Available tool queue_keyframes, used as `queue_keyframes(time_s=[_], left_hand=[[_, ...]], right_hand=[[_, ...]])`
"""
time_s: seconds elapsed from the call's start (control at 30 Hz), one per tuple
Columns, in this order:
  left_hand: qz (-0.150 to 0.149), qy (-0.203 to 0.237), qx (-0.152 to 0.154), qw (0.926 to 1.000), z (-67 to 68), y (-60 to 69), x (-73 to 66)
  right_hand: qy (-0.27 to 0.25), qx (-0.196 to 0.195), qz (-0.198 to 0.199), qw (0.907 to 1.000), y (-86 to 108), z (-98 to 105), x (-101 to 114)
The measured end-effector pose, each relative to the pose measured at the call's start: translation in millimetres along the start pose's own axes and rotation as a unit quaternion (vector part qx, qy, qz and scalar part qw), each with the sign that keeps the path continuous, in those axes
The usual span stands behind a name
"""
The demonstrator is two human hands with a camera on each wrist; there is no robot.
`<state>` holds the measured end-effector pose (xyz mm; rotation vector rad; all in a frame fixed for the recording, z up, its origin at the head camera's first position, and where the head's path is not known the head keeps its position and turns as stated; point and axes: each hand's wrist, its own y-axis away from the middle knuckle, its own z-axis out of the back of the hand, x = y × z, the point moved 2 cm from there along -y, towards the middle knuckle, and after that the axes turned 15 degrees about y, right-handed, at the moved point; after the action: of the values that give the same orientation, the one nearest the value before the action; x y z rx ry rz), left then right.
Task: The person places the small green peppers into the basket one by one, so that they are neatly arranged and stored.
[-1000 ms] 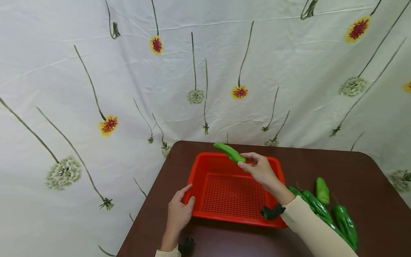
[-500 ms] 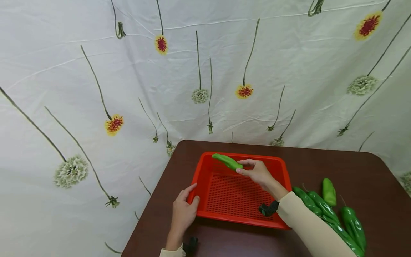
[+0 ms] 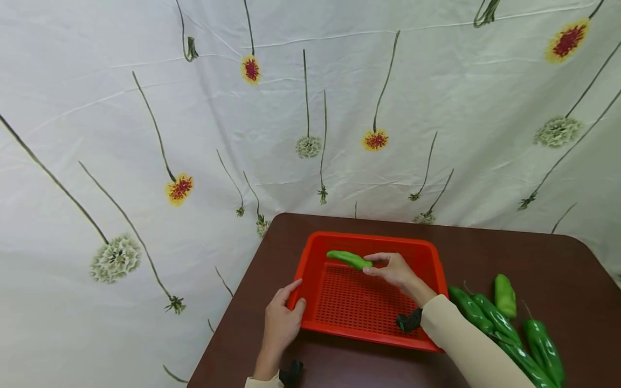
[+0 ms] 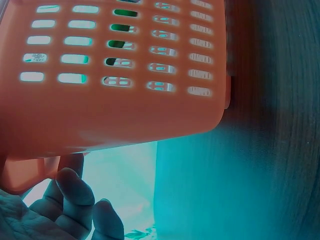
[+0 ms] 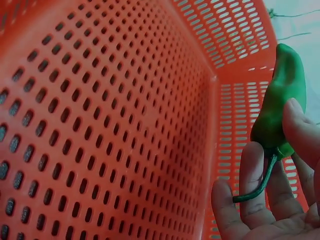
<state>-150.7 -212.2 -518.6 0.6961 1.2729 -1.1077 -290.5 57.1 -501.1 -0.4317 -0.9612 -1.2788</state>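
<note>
My right hand (image 3: 395, 269) pinches a light green pepper (image 3: 348, 259) by its stem end, thumb against fingers. The pepper is held over the red plastic basket (image 3: 368, 340), its tip pointing left. Up close in the right wrist view, the green pepper (image 5: 282, 95) has a curved stem lying across my fingers, above the perforated basket floor (image 5: 115, 115). At the basket's left rim, my left hand (image 3: 283, 318) grips the edge with thumb and fingers. The left wrist view has the left-hand fingers (image 4: 75, 195) curled beside the rim, under the slotted basket wall (image 4: 125, 115).
Several dark green peppers (image 3: 495, 318) lie in a group right of the basket, beneath and beside my right sleeve. A lighter green pepper (image 3: 505, 296) lies behind them. The brown table (image 3: 533, 258) ends at a flower-print cloth (image 3: 271, 124) at the back.
My right hand has lowered the pepper from above the far rim into the basket's upper space, and the pepper lies flatter. The left hand stays on the rim. The whole view shifts slightly.
</note>
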Motion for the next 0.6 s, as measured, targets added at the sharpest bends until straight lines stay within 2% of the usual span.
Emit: queue_keyframes(time_s=[0.37,0.6], left_hand=[[-0.001,-0.018,-0.003,0.9998,2.4,-1.1,1.2],[-0.017,-0.015,-0.003,0.9997,1.6,-3.5,-0.4]], right_hand=[[-0.001,0.007,-0.016,0.9998,-11.5,-9.2,-10.8],[0.029,0.003,-0.018,0.9994,-20.0,-8.4,-14.3]])
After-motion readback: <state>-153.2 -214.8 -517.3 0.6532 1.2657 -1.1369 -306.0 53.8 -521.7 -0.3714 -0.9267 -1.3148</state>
